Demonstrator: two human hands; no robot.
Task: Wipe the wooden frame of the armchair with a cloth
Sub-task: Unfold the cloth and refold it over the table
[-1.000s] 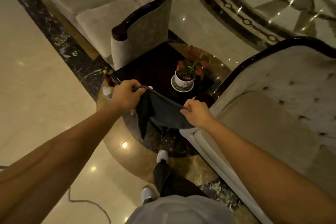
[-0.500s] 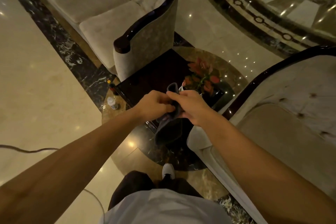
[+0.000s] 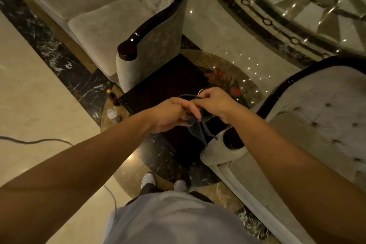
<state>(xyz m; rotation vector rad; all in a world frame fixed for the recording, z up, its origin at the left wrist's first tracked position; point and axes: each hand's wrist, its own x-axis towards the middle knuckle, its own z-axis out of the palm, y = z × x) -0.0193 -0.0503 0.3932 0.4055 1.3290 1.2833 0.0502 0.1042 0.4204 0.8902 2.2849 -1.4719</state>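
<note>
A dark grey cloth (image 3: 199, 128) is bunched between both my hands above a dark side table. My left hand (image 3: 172, 114) grips its lower part and my right hand (image 3: 214, 103) pinches its upper edge; the two hands touch. The armchair (image 3: 309, 117) on the right is pale and tufted, with a glossy dark wooden frame (image 3: 281, 83) that curves along its top and ends at the arm's front (image 3: 231, 138), just below the hanging cloth. A second seat (image 3: 103, 24) at upper left has the same dark wooden rail (image 3: 158, 20).
A dark square side table (image 3: 162, 89) stands between the two seats, with a red-leaved potted plant (image 3: 223, 79) partly hidden behind my right hand. Two small bottles (image 3: 112, 107) stand on the floor left of the table. A cable (image 3: 39, 141) crosses the polished marble floor.
The cloth was spread between my two hands a second ago; my hands have come together and gathered it into a bunch. The view has shifted slightly down and back.
</note>
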